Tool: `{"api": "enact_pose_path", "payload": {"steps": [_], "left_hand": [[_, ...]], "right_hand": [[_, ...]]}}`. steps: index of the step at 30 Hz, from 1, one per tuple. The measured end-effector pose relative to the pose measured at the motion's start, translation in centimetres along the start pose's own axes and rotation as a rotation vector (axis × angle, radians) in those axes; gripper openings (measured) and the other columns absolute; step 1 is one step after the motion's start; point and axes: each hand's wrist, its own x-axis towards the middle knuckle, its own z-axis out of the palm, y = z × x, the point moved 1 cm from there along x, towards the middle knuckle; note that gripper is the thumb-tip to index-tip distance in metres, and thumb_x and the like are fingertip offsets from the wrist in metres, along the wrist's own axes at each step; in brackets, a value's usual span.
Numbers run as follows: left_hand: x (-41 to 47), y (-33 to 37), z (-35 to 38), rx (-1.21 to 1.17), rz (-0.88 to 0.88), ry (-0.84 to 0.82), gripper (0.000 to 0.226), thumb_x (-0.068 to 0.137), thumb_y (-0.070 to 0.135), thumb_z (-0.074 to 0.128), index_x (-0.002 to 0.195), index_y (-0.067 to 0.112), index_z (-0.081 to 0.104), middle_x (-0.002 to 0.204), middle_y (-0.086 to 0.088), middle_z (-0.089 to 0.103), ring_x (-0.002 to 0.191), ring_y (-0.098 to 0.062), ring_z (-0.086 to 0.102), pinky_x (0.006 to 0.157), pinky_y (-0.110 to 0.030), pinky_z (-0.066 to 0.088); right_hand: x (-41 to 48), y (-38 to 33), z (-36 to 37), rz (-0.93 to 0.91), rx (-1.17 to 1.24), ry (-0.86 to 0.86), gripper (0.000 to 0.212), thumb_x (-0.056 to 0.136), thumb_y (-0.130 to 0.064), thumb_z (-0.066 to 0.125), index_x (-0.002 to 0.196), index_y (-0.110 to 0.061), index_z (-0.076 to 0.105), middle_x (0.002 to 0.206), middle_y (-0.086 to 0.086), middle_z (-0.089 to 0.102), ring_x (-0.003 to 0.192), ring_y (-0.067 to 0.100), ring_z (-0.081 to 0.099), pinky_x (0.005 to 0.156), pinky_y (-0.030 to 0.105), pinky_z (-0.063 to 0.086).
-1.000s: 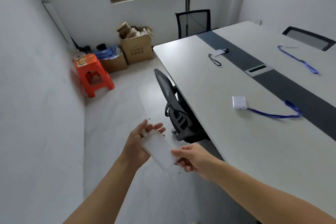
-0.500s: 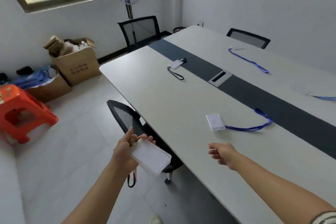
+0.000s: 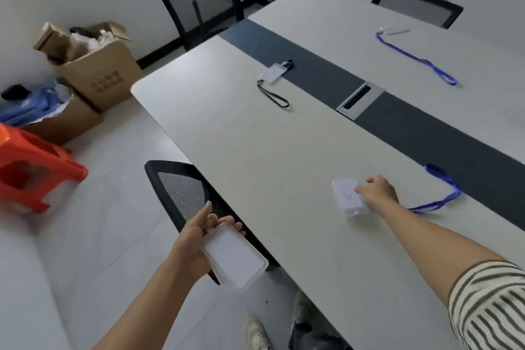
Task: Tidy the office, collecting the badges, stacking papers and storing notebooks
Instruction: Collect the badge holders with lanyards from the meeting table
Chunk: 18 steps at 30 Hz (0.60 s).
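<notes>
My left hand (image 3: 196, 239) grips a clear white badge holder (image 3: 235, 260), held off the table's near edge above a chair. My right hand (image 3: 379, 189) reaches over the long white table (image 3: 255, 150) and its fingertips rest on a second clear badge holder (image 3: 348, 197) lying flat; whether it is gripped I cannot tell. That badge's blue lanyard (image 3: 443, 193) trails to the right. A third badge with a black lanyard (image 3: 272, 74) lies farther up the table. Another blue lanyard with a badge (image 3: 417, 58) lies at the far right.
A black mesh chair (image 3: 181, 193) is tucked at the table's near edge under my left hand. Two more chairs (image 3: 204, 6) stand at the far end. A cable hatch (image 3: 359, 99) sits in the dark centre strip. Cardboard boxes (image 3: 96, 71) and an orange stool (image 3: 31, 170) stand on the floor at left.
My right hand let go of the held badge and reached across the table onto the badge with the blue lanyard. My view swung right and down. The left hand kept its badge.
</notes>
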Motion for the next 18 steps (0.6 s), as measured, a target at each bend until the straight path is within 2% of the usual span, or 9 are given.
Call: {"api": "enact_pose_path", "payload": {"steps": [3, 6, 8, 10, 13, 16, 18], "left_hand": [[0.4, 0.6, -0.4, -0.005, 0.015, 0.062, 0.053, 0.088, 0.039, 0.059, 0.044, 0.015, 0.044, 0.074, -0.012, 0.059, 0.074, -0.033, 0.065, 0.081, -0.048, 0.053], [0.6, 0.7, -1.0, -0.033, 0.037, 0.105, 0.053, 0.089, 0.038, 0.059, 0.044, 0.014, 0.043, 0.072, -0.013, 0.06, 0.072, -0.033, 0.066, 0.078, -0.047, 0.056], [0.3, 0.5, -1.2, -0.043, 0.04, 0.119, 0.053, 0.09, 0.037, 0.06, 0.047, 0.014, 0.042, 0.072, -0.015, 0.06, 0.073, -0.033, 0.065, 0.075, -0.047, 0.057], [0.2, 0.4, -1.8, -0.061, 0.051, 0.121, 0.052, 0.089, 0.037, 0.061, 0.048, 0.014, 0.04, 0.073, -0.015, 0.059, 0.073, -0.034, 0.064, 0.076, -0.048, 0.057], [-0.3, 0.7, -2.4, -0.087, 0.08, 0.094, 0.048, 0.085, 0.034, 0.064, 0.048, 0.013, 0.041, 0.072, -0.015, 0.058, 0.074, -0.034, 0.063, 0.078, -0.048, 0.056], [-0.9, 1.3, -3.1, -0.114, 0.109, 0.061, 0.04, 0.083, 0.028, 0.064, 0.052, 0.011, 0.046, 0.069, -0.014, 0.058, 0.074, -0.034, 0.063, 0.076, -0.05, 0.056], [-1.6, 1.8, -3.8, -0.127, 0.13, 0.03, 0.033, 0.081, 0.025, 0.063, 0.054, 0.01, 0.05, 0.067, -0.013, 0.057, 0.074, -0.034, 0.062, 0.077, -0.05, 0.056]], "right_hand": [[2.1, -1.9, 1.6, -0.054, -0.126, -0.093, 0.077, 0.082, -0.036, 0.072, 0.146, -0.019, 0.033, 0.141, 0.011, 0.046, 0.121, 0.034, 0.051, 0.093, 0.041, 0.047], [2.8, -2.9, 3.2, -0.114, -0.307, -0.084, 0.08, 0.079, -0.036, 0.073, 0.146, -0.025, 0.03, 0.138, 0.012, 0.043, 0.12, 0.034, 0.051, 0.093, 0.037, 0.043], [2.9, -3.7, 3.8, -0.144, -0.323, -0.081, 0.071, 0.081, -0.032, 0.07, 0.143, -0.026, 0.035, 0.132, 0.012, 0.052, 0.115, 0.034, 0.056, 0.087, 0.034, 0.043], [3.0, -5.2, 4.2, -0.184, -0.331, -0.073, 0.052, 0.087, -0.024, 0.062, 0.136, -0.025, 0.047, 0.126, 0.011, 0.059, 0.109, 0.034, 0.059, 0.078, 0.031, 0.043], [2.3, -8.9, 3.9, -0.256, -0.261, -0.047, 0.028, 0.089, -0.019, 0.053, 0.115, -0.02, 0.063, 0.114, 0.011, 0.065, 0.095, 0.032, 0.06, 0.072, 0.03, 0.043], [-0.1, -14.1, 2.8, -0.379, -0.129, -0.006, 0.009, 0.087, -0.025, 0.06, 0.089, -0.017, 0.064, 0.097, 0.009, 0.068, 0.082, 0.028, 0.059, 0.069, 0.031, 0.045], [-2.5, -17.6, 2.3, -0.464, 0.008, -0.011, 0.012, 0.086, -0.027, 0.062, 0.089, -0.016, 0.063, 0.095, 0.007, 0.068, 0.083, 0.025, 0.06, 0.07, 0.031, 0.046]]}}
